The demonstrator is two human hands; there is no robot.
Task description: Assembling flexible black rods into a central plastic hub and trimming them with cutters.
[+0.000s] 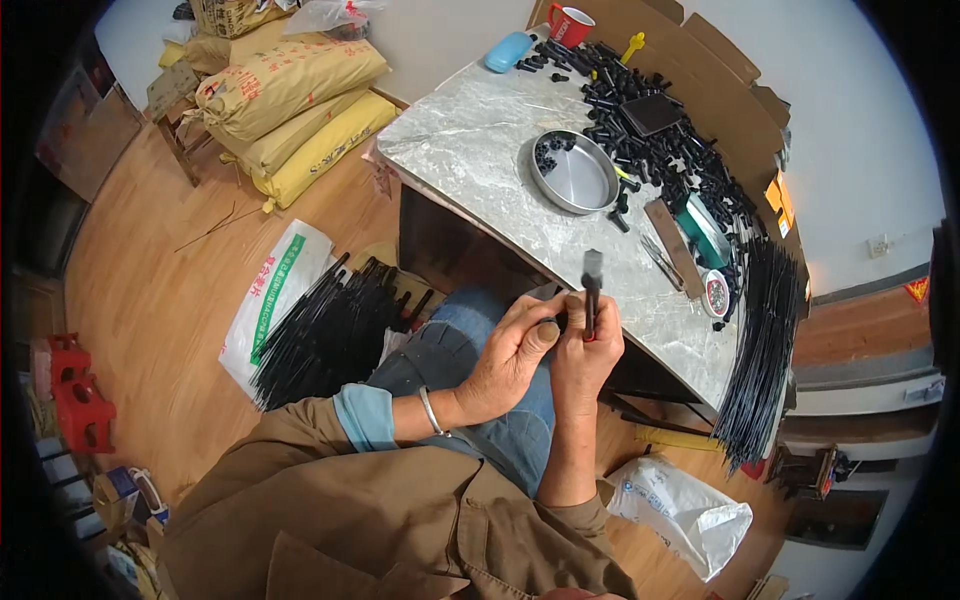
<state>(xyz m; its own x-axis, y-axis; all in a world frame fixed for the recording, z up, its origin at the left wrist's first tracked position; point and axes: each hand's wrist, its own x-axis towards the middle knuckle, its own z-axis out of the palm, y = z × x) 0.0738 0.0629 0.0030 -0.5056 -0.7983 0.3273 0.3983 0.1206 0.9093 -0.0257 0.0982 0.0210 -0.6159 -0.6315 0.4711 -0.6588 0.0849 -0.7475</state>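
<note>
My right hand point(583, 362) is closed round a small hand tool point(593, 268) with a dark shaft, a bit of red at the grip and a blurred grey metal end pointing up. Close beside it, my left hand point(503, 368) has its thumb and fingers pressed together; a small dark bit shows by the thumb, too little to name. Both hands are above my lap at the table's near edge. On the marble-patterned table point(470, 130) sits a round metal pan point(583, 180) with small black parts at one side.
Black bolt-like parts point(690, 160) heap along a cardboard wall point(690, 50). Tweezers point(660, 262), a green box point(703, 232), a small tub point(715, 293) and a bundle of black rods point(760, 350) lie rightward. More black rods point(330, 325) rest left of my legs; stacked sacks point(290, 90) stand behind.
</note>
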